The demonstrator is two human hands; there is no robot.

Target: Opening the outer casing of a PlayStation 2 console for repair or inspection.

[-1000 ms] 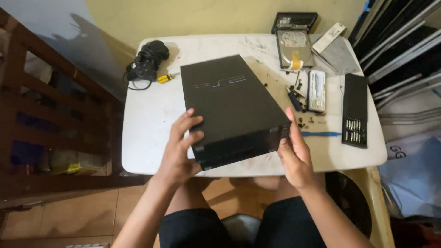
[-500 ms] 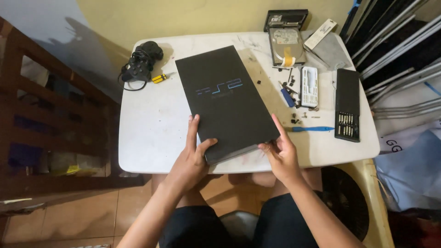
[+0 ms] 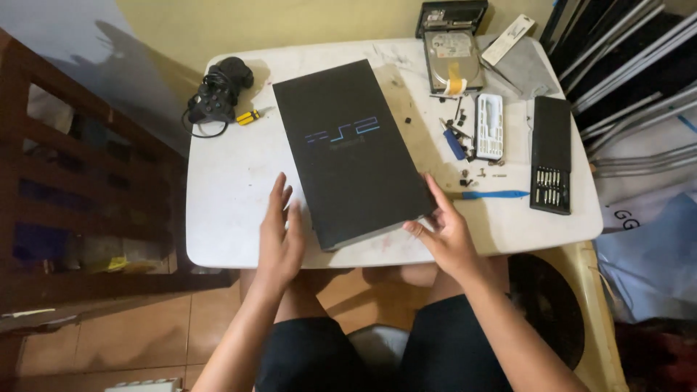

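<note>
A blue-and-white plastic bag (image 3: 646, 247) lies right of the table (image 3: 225, 189).

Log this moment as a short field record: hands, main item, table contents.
Left hand: open, beside the console's near left edge
Right hand: open, fingertips at the console's near right corner
Main item: black game console, lying flat on the white table
Far left: black game controller, small yellow-handled screwdriver
Right side: hard drive, black bit set case, blue pry tool, loose screws
</note>
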